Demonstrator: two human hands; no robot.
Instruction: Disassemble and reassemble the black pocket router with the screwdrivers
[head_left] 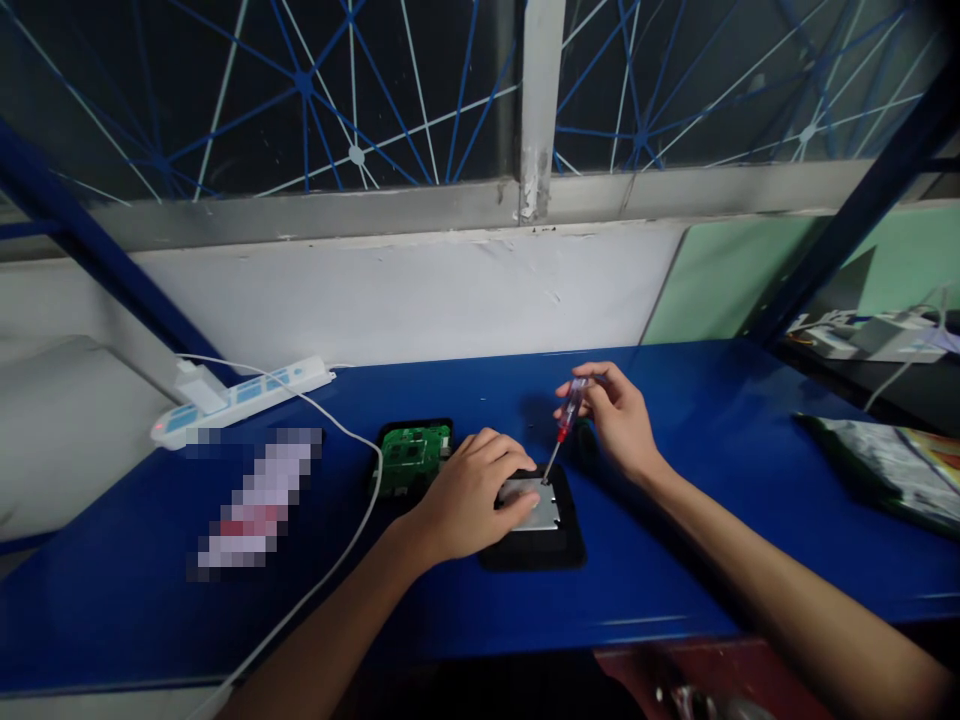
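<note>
In my right hand (619, 420) is a screwdriver (573, 405) with a clear purplish handle and a red collar, its fingers closed round the handle. The shaft slants down, its tip at the upper right corner of a silver metal plate (541, 512). That plate lies on a black plastic cover (532, 553) with rounded corners. My left hand (476, 495) rests over the plate's left side, thumb and index finger spread apart on it. Left of this hand, a green circuit board (409, 462) sits in a black casing (381, 488), partly hidden by the fingers.
A white power strip (247, 398) with a plug stands at the back left. Its white cable (352, 530) runs across the blue table (660, 590). A blurred-out item (259, 500) lies on the left, a shiny packet (885, 465) on the right. Behind is a white wall (420, 300).
</note>
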